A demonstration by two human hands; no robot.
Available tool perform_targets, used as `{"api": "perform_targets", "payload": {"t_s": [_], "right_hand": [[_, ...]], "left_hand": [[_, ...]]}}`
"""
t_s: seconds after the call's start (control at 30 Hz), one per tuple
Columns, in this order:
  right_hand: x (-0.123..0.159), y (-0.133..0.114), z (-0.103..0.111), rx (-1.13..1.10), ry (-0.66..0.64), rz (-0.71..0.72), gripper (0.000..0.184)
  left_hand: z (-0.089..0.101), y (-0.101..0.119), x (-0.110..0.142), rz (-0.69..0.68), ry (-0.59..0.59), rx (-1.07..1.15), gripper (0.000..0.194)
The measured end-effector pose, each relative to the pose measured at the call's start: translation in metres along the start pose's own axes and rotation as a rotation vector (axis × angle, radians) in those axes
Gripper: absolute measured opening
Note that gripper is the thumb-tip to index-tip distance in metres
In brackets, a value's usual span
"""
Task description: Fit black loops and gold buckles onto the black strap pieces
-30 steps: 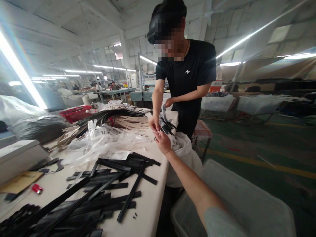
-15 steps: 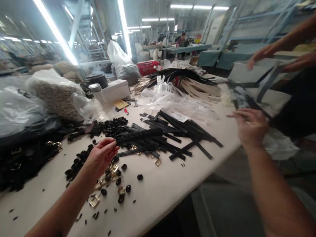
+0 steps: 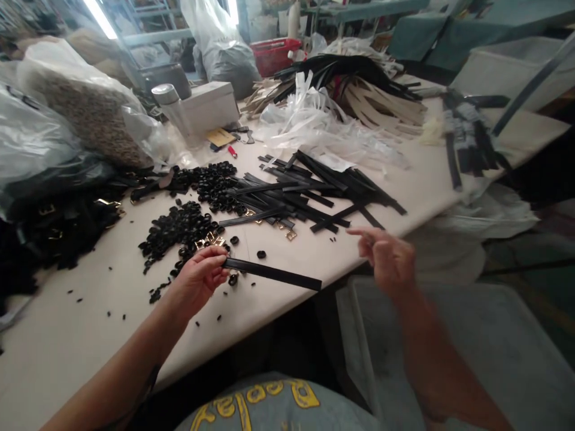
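Note:
My left hand (image 3: 202, 278) pinches one end of a flat black strap (image 3: 276, 274), which points right above the table's front edge. Off to the right, my right hand (image 3: 389, 257) hovers near the table edge, index finger stretched out and the other fingers loosely curled; I see nothing in it. Beyond the hands lies a loose pile of black straps (image 3: 309, 188). Small black rings (image 3: 179, 230) are heaped by my left hand, with gold-coloured buckles (image 3: 210, 240) among them. Another gold buckle (image 3: 291, 235) lies below the strap pile.
White plastic strips (image 3: 309, 126) and long beige and black strips (image 3: 368, 108) lie farther back. Filled bags (image 3: 90, 102), a white box (image 3: 211, 108) and a bottle (image 3: 166, 94) stand at the left. A grey bin (image 3: 449, 335) sits below the table's right side.
My view has tilted down. My right hand has come left and nearer to the strap in my left hand. Another person's hands at the right have left the view.

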State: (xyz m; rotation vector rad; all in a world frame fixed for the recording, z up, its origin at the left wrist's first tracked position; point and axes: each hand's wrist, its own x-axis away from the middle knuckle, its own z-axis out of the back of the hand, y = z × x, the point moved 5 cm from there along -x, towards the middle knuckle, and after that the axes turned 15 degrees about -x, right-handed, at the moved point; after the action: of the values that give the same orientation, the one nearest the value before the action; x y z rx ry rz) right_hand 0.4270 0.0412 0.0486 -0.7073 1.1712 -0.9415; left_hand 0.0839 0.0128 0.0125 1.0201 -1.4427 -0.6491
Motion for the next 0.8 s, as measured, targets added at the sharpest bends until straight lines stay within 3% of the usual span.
{"api": "perform_targets", "payload": {"t_s": [0.23, 0.4, 0.5, 0.57, 0.67, 0.8], "right_hand": [[0.015, -0.024, -0.082, -0.016, -0.482, -0.162, 0.035], [0.020, -0.035, -0.119, -0.165, -0.753, -0.242, 0.018], [0.025, -0.038, -0.127, -0.318, -0.785, -0.354, 0.026], [0.029, -0.040, -0.130, -0.406, -0.779, -0.435, 0.030], [0.033, -0.040, -0.135, -0.489, -0.741, -0.510, 0.029], [0.035, -0.038, -0.141, -0.510, -0.682, -0.526, 0.031]], "left_hand": [[-0.004, -0.011, 0.012, 0.006, -0.050, -0.020, 0.022], [-0.005, -0.006, 0.023, -0.085, -0.047, -0.005, 0.024], [-0.004, 0.000, 0.029, -0.215, -0.066, -0.008, 0.033], [-0.009, 0.001, 0.032, -0.268, -0.150, -0.045, 0.043], [-0.017, -0.006, 0.034, -0.242, -0.255, -0.158, 0.044], [-0.018, -0.014, 0.033, -0.214, -0.224, -0.234, 0.035]]}}
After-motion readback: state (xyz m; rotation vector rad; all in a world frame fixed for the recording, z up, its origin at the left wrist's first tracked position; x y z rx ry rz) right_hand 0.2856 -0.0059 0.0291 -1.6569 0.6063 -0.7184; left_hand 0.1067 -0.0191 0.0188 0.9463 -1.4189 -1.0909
